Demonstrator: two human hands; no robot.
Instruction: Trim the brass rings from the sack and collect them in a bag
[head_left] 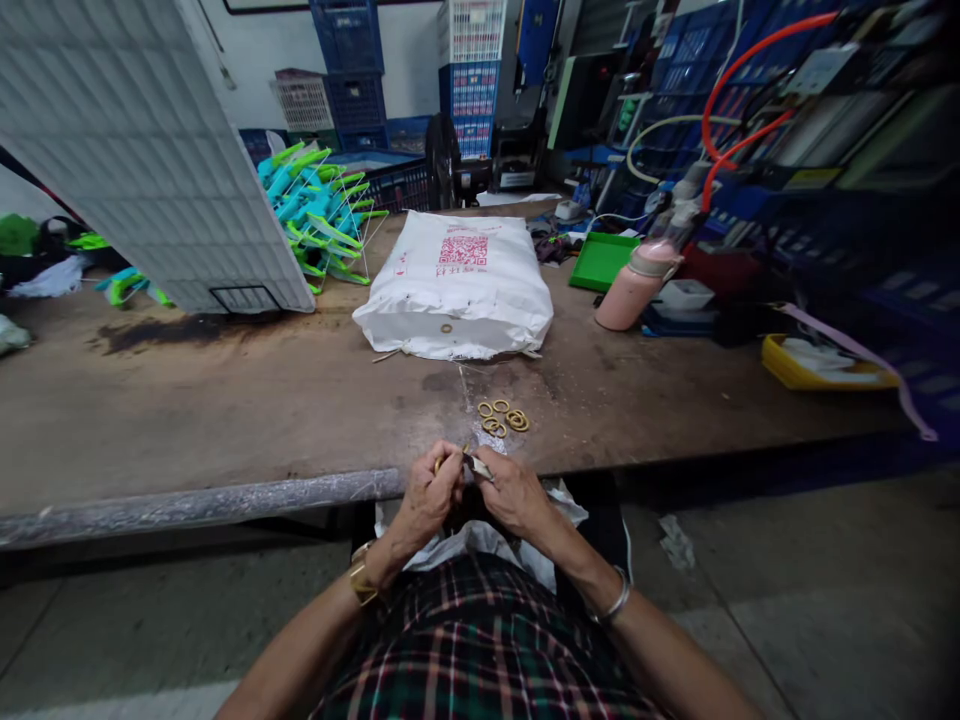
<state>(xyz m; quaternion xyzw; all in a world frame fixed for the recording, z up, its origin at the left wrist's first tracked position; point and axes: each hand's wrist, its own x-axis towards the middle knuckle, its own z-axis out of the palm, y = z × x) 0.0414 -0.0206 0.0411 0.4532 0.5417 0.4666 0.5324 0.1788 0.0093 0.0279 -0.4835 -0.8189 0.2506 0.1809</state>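
Observation:
My left hand (433, 490) is closed around a yellowish ring (439, 465), of which only a small part shows between the fingers. Close beside it, my right hand (517, 492) is closed on a small knife (480, 467) with a pale, flat blade; its handle is hidden in the palm. The blade points towards the ring, but I cannot tell whether they touch. Just beyond my hands, several loose yellowish rings (517, 420) lie in a small group on the wooden table (247, 410). Both hands are at the table's front edge, above my lap.
Behind the rings lies a white sack (480, 290) with red print. Blue and green plastic parts (319, 215) are heaped near a tall white panel (172, 150). To the right are a pink bottle (637, 285), a green tray (602, 261) and a yellow tray (787, 370).

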